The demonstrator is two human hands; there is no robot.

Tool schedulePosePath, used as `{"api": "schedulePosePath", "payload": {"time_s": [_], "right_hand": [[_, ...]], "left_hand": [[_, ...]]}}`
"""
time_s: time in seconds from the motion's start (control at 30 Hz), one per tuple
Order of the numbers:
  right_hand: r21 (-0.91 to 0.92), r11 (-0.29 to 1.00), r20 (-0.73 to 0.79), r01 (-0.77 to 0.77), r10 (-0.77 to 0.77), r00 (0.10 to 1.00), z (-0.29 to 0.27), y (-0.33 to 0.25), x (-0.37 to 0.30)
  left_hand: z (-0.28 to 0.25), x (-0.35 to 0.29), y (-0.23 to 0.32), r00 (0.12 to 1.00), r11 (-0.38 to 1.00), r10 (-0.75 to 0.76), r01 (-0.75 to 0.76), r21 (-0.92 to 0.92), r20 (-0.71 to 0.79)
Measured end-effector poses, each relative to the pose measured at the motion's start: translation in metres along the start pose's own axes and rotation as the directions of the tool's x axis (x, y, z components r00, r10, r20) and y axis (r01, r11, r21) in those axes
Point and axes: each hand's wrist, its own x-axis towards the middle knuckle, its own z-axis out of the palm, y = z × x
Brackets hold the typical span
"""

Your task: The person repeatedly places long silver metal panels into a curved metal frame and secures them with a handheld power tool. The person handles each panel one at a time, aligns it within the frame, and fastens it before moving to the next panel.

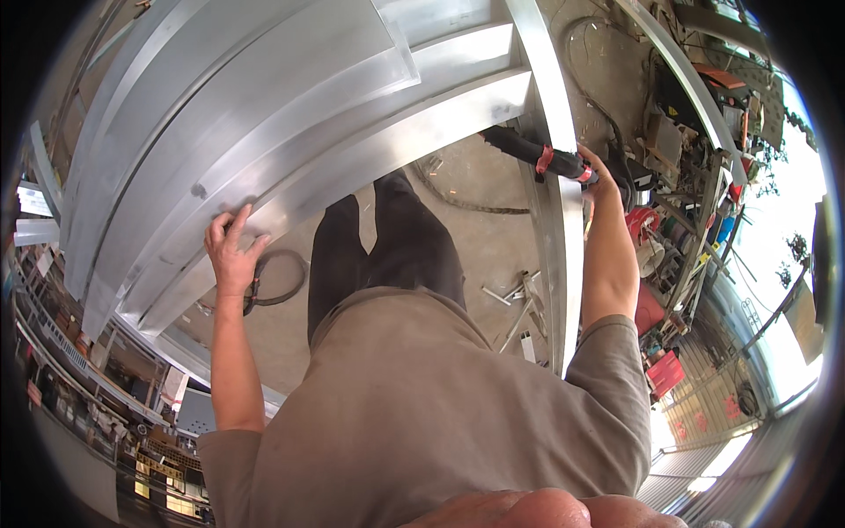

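My left hand (232,255) rests with its fingers apart on the edge of a silvery metal beam (299,189), part of a large metal frame. The fingertips touch the metal, and nothing is held in them. On the right, my right hand (601,179) is wrapped round the rear end of a black tubular tool (519,148) with red bands. Its front end points left, beneath the corner of the frame. Part of this hand is hidden behind the tool and an upright metal bar (547,79), so the tool's exact kind cannot be made out.
A wide grey metal panel (290,70) fills the upper left of the frame. Dark cables (475,207) and a coiled hose (280,277) lie on the concrete floor, along with metal offcuts (526,304). Cluttered shelves (695,207) stand at the right.
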Motion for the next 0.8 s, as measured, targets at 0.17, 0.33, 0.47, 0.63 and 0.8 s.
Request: {"api": "schedulePosePath", "payload": {"time_s": [0.17, 0.33, 0.47, 0.63, 0.8], "right_hand": [[-0.119, 0.973, -0.155, 0.197, -0.214, 0.964, 0.034, -0.026, -0.028], [0.768, 0.631, 0.26, -0.109, -0.152, 0.954, 0.037, -0.07, -0.101], [0.862, 0.374, -0.282, 0.342, -0.208, 0.937, 0.06, -0.081, -0.186], [0.422, 0.436, -0.734, 0.795, -0.35, 0.582, 0.115, -0.085, -0.352], [-0.024, 0.513, -0.922, 0.858, -0.344, 0.18, 0.155, -0.126, -0.459]], "left_hand": [[-0.001, -0.001, 0.0, 1.0, 1.0, 0.006, -0.007, 0.024, 0.003], [0.001, -0.002, -0.003, 1.0, 1.0, 0.024, -0.024, 0.002, -0.007], [0.002, -0.004, -0.005, 1.0, 0.999, 0.021, -0.021, 0.042, -0.011], [0.006, -0.004, -0.008, 0.999, 0.997, 0.022, -0.02, 0.075, -0.029], [0.005, -0.006, -0.009, 1.0, 1.0, 0.006, -0.006, 0.007, -0.009]]}}
